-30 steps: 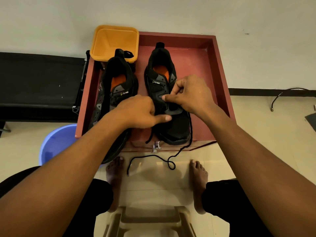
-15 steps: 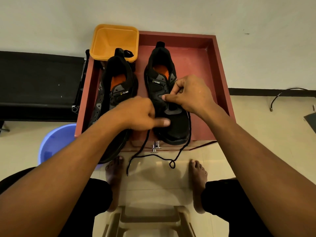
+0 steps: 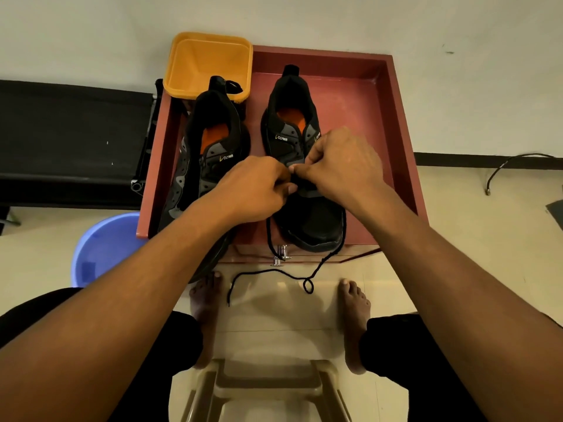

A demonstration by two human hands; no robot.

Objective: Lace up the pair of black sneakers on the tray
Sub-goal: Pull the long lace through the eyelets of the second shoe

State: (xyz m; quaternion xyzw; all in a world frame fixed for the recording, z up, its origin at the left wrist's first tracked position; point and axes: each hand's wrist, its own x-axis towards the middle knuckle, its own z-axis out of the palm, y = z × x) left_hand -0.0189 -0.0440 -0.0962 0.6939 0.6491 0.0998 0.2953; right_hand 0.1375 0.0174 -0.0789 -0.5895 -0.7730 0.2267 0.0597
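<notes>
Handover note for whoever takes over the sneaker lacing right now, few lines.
Left hand and right hand: both pinch the lace at the lower eyelets of the right-side sneaker.
Both sneakers stand on the red tray; lace ends hang over its front edge toward the floor.
Done: lace started low on that sneaker.
Left: its upper eyelets, then the other sneaker, which shows no lace.

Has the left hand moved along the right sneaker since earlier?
Yes. The left hand has shifted up the right sneaker, from toe toward tongue, away from the near edge of the tray, meeting the right hand.
</notes>
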